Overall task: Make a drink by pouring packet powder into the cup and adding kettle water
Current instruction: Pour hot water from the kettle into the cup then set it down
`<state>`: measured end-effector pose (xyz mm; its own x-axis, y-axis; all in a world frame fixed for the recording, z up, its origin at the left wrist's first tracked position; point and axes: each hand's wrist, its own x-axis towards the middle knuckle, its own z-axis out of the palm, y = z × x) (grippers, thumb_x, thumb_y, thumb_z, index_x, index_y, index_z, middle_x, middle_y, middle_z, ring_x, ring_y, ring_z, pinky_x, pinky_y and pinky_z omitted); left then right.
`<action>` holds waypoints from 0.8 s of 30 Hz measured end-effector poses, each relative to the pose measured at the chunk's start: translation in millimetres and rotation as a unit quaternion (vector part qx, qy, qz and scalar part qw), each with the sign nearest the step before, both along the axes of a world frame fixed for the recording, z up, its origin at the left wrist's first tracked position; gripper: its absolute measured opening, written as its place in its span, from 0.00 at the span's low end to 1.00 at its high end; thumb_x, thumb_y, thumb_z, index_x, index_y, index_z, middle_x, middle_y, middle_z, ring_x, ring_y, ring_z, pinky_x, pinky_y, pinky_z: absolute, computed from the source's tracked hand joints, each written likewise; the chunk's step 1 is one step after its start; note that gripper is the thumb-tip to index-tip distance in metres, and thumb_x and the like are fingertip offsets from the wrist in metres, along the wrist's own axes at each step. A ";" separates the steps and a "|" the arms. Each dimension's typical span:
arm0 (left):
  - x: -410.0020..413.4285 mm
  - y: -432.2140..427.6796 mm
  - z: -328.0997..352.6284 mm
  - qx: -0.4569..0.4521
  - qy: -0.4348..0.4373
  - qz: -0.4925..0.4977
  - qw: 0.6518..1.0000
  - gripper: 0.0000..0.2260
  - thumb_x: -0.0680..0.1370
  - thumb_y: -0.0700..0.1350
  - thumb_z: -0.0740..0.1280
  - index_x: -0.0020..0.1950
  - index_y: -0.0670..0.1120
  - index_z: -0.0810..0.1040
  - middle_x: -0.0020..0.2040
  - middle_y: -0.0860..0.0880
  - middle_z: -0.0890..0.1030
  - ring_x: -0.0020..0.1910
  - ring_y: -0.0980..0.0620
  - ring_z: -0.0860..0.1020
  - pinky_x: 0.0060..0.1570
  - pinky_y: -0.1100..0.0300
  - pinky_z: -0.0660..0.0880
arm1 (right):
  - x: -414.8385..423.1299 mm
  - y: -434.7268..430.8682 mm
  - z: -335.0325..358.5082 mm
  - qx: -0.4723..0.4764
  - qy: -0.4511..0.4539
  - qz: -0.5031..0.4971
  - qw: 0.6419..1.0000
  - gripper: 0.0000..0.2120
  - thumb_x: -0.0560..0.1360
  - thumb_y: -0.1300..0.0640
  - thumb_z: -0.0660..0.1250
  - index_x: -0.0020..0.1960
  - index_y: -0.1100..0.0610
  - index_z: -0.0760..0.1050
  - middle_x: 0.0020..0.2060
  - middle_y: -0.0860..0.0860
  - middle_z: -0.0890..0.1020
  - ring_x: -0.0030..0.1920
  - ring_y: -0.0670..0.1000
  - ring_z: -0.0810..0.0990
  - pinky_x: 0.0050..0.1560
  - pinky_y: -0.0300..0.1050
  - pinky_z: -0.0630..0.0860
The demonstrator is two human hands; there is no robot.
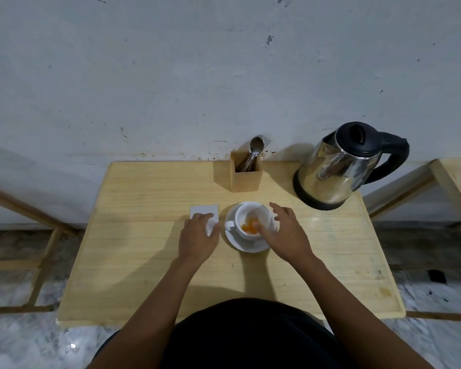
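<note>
Near the desk's (149, 265) middle, a white cup (250, 222) sits on its saucer (248, 245), orange powder (248, 228) already heaped in the bottom; no water shows in it yet. Left hand (197, 239) lies flat on a white packet (205, 213) just left of the saucer, pressing rather than pinching; right hand (282, 230) hovers open over the cup's right rim, fingers spread, grip empty. Kettle (341, 169) stands at the far right corner, up and to the right of the right hand, closed lid on top, handle (391, 161) facing right and away from the cup; so the right hand is much the nearer and, in my judgement, should take it. A holder (246, 173) with spoons (254, 150) stands behind the cup.
</note>
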<state>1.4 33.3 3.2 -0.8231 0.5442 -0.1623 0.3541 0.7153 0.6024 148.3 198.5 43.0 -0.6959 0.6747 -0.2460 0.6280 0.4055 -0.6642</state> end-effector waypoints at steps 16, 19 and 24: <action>30.3 51.5 18.5 0.089 -0.127 0.062 0.986 0.10 0.77 0.46 0.63 0.53 0.45 0.81 0.43 0.48 0.82 0.46 0.48 0.79 0.42 0.60 0.70 | 67.0 106.3 68.4 0.156 0.196 -0.222 0.942 0.16 0.80 0.47 0.62 0.63 0.53 0.77 0.59 0.51 0.76 0.59 0.49 0.74 0.57 0.46 0.73; 36.2 57.0 18.3 0.072 -0.104 0.085 0.988 0.10 0.77 0.45 0.62 0.51 0.43 0.81 0.45 0.46 0.83 0.45 0.47 0.79 0.42 0.60 0.69 | 69.0 132.5 83.8 0.158 0.181 -0.250 0.938 0.22 0.79 0.44 0.62 0.70 0.53 0.70 0.67 0.52 0.69 0.67 0.49 0.68 0.62 0.42 0.65; 44.1 65.6 19.4 0.063 -0.085 0.125 0.987 0.11 0.78 0.43 0.61 0.50 0.41 0.82 0.46 0.44 0.83 0.46 0.46 0.79 0.42 0.59 0.69 | 64.7 174.3 98.0 0.162 0.147 -0.208 0.953 0.28 0.79 0.41 0.60 0.74 0.54 0.65 0.72 0.53 0.63 0.73 0.52 0.61 0.68 0.43 0.61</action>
<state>45.5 99.0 22.5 -0.9011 0.3518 -0.2535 0.0624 0.6838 0.7270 213.0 372.7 141.0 -0.3577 0.9150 0.1867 0.5853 0.3754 -0.7187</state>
